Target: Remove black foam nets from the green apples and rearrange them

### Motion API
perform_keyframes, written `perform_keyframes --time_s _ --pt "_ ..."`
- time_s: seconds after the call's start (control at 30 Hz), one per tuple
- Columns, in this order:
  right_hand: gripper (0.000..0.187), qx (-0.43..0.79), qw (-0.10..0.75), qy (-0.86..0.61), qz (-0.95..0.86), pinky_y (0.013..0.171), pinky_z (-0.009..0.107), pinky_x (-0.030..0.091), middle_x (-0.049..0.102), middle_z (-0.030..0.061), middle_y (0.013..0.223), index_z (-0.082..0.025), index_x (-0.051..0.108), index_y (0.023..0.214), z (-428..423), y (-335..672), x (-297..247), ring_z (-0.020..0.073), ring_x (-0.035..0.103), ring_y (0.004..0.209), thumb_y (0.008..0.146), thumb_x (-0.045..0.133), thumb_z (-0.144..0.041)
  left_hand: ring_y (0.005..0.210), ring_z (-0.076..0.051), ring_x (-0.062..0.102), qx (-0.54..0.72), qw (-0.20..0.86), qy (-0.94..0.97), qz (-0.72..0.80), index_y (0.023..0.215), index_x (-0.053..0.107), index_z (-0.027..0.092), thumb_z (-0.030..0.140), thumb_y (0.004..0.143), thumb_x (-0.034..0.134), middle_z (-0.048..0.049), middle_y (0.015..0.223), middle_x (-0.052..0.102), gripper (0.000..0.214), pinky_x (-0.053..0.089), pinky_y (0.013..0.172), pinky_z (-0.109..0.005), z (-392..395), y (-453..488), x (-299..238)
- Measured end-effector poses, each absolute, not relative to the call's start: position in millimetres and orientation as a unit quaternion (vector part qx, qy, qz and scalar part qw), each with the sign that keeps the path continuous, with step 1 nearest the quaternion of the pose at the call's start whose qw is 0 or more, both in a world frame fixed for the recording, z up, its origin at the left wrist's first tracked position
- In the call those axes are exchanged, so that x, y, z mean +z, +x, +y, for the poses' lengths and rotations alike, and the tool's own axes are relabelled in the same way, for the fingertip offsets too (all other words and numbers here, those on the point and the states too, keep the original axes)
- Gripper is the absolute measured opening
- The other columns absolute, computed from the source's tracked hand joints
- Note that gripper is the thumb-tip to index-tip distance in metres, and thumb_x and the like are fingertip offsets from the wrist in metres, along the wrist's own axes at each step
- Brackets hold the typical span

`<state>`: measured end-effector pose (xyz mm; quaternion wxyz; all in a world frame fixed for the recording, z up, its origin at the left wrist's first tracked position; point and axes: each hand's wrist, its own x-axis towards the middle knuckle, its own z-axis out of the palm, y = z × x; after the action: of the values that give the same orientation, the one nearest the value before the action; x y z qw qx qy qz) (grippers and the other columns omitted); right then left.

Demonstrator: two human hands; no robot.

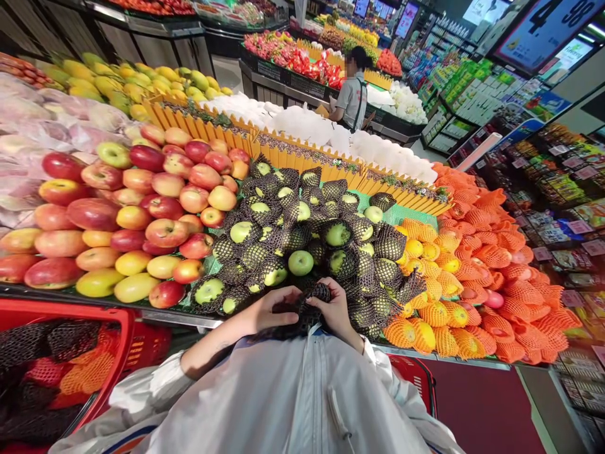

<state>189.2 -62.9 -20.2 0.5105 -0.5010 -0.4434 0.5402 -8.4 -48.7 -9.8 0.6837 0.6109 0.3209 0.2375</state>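
Close to my chest, at the front edge of the display, is a black foam net sleeve. My right hand pinches it between thumb and fingers. On its left side my left hand is curved, thumb and fingers apart, with the tips at the edge of the sleeve. Whether an apple sits inside the sleeve is hidden. Just beyond my hands lies a bare green apple. Around it are piled several green apples in black nets.
Red apples are heaped on the left, orange-netted fruit on the right. A yellow picket divider runs behind. A red basket holding netted fruit stands lower left. Another person is beyond the display.
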Motion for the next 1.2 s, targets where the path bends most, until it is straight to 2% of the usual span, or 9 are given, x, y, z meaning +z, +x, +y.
perform_keyframes --time_s 0.13,0.27,0.37,0.53,0.67,0.83,1.0,1.1,1.2 --pt "0.043 0.572 0.465 -0.490 -0.464 0.056 0.023 0.035 0.048 -0.0059 0.059 -0.019 0.055 0.063 -63.5 186.7 -21.4 0.0101 0.040 0.058 0.060 0.088 -0.047 0.096 -0.024 0.060 0.233 0.663 0.638 0.316 0.101 0.065 0.015 0.055 0.077 0.073 -0.0052 0.094 0.066 0.047 0.050 0.084 -0.033 -48.5 -9.3 -16.4" --pt "0.043 0.594 0.441 -0.468 -0.484 0.056 0.024 0.036 0.046 -0.0038 0.060 -0.019 0.059 0.061 -67.8 188.7 -22.1 0.0113 0.040 0.060 0.068 0.081 -0.056 0.102 -0.028 0.062 0.291 0.672 0.580 0.357 0.109 0.067 0.017 0.044 0.074 0.073 -0.0088 0.103 0.070 0.045 0.053 0.087 -0.037 -55.0 -23.5 -24.4" --pt "0.041 0.632 0.465 -0.415 -0.461 0.065 0.027 0.040 0.054 0.0001 0.074 -0.019 0.064 0.064 -72.3 191.5 -22.3 0.0144 0.048 0.070 0.067 0.083 -0.055 0.094 -0.028 0.065 0.327 0.701 0.500 0.390 0.107 0.069 0.021 0.037 0.072 0.069 -0.0085 0.099 0.072 0.038 0.055 0.078 -0.039 -60.9 -36.6 -25.9" --pt "0.055 0.674 0.572 -0.363 -0.294 0.083 0.040 0.047 0.059 0.0012 0.076 -0.024 0.055 0.065 -77.0 189.7 -19.5 0.0244 0.058 0.088 0.049 0.085 -0.067 0.085 -0.027 0.065 0.285 0.740 0.496 0.353 0.093 0.070 0.022 0.031 0.067 0.070 -0.0051 0.091 0.073 0.027 0.053 0.069 -0.035 -57.7 -30.0 -14.9" --pt "0.056 0.681 0.566 -0.391 -0.252 0.083 0.047 0.048 0.067 0.0057 0.083 -0.027 0.062 0.081 -77.3 187.8 -22.1 0.0274 0.062 0.084 0.054 0.075 -0.074 0.080 -0.021 0.061 0.240 0.749 0.539 0.302 0.093 0.062 0.019 0.038 0.070 0.076 -0.0024 0.086 0.068 0.033 0.048 0.068 -0.029 -48.2 -4.8 -15.4" --pt "0.038 0.667 0.538 -0.388 -0.340 0.071 0.035 0.048 0.065 0.0020 0.074 -0.023 0.070 0.081 -77.6 193.4 -30.0 0.0190 0.059 0.071 0.064 0.083 -0.054 0.088 -0.019 0.062 0.299 0.731 0.493 0.364 0.108 0.056 0.018 0.035 0.068 0.080 -0.0038 0.096 0.068 0.049 0.048 0.080 -0.031 -40.5 6.1 -20.9" --pt "0.035 0.614 0.479 -0.464 -0.422 0.063 0.027 0.043 0.062 -0.0008 0.070 -0.019 0.070 0.074 -75.3 196.4 -25.7 0.0130 0.051 0.064 0.068 0.085 -0.050 0.077 -0.016 0.056 0.401 0.697 0.424 0.417 0.085 0.061 0.017 0.025 0.063 0.072 -0.0002 0.081 0.062 0.026 0.044 0.069 -0.025 -34.1 -9.5 -12.4" --pt "0.037 0.604 0.470 -0.481 -0.427 0.062 0.026 0.042 0.061 -0.0016 0.068 -0.019 0.070 0.076 -72.3 194.4 -25.0 0.0123 0.050 0.063 0.069 0.083 -0.052 0.077 -0.015 0.055 0.455 0.676 0.411 0.408 0.081 0.061 0.018 0.023 0.059 0.069 0.0003 0.079 0.060 0.023 0.045 0.068 -0.024 -30.9 -18.3 -9.3" --pt "0.036 0.573 0.494 -0.494 -0.428 0.060 0.024 0.039 0.059 -0.0026 0.067 -0.019 0.068 0.078 -69.0 195.5 -27.9 0.0113 0.047 0.063 0.073 0.080 -0.052 0.075 -0.017 0.054 0.417 0.689 0.438 0.400 0.082 0.062 0.018 0.028 0.064 0.063 -0.0006 0.076 0.059 0.021 0.046 0.065 -0.026 -26.8 -23.3 -8.7"
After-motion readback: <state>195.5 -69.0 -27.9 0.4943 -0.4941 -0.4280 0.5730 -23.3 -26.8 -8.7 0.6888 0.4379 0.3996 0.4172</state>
